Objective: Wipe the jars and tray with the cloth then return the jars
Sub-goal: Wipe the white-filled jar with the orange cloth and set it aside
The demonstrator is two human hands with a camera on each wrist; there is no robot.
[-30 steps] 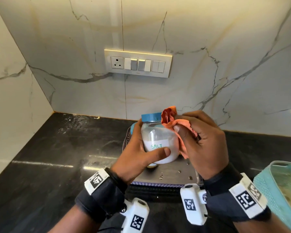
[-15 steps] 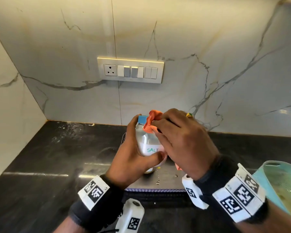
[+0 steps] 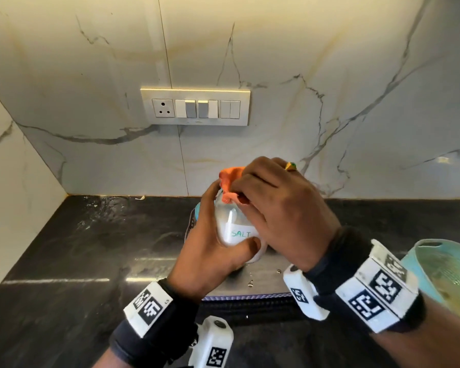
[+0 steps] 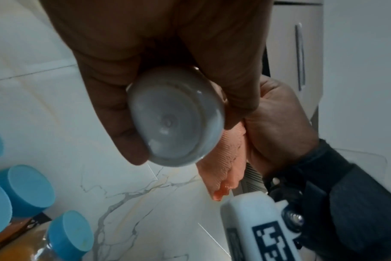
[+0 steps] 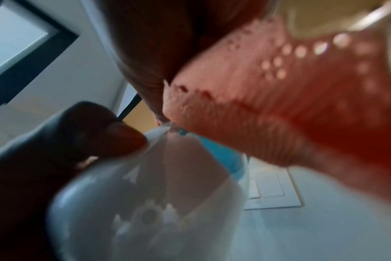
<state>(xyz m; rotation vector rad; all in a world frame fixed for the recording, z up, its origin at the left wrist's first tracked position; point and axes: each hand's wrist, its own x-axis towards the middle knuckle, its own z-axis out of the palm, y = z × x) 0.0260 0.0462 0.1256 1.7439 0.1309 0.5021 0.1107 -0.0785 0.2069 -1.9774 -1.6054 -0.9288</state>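
My left hand (image 3: 210,251) grips a clear jar (image 3: 237,229) labelled SALT, half full of white salt, lifted above the steel tray (image 3: 266,282). My right hand (image 3: 279,208) holds an orange cloth (image 3: 230,181) pressed over the jar's top, hiding its blue lid. In the left wrist view the jar's round base (image 4: 175,118) shows between my fingers, with the cloth (image 4: 223,166) hanging beside it. The right wrist view is blurred; the cloth (image 5: 279,106) lies against the jar (image 5: 159,203).
Several blue-lidded jars (image 4: 29,189) stand at the lower left of the left wrist view. A teal basket (image 3: 449,272) sits at the right edge of the black counter (image 3: 77,261). A switch panel (image 3: 195,107) is on the marble wall behind. Water drops lie on the tray.
My right hand has moved the cloth from the jar's side up over its lid, which is now covered. The left hand has kept its grip on the jar.
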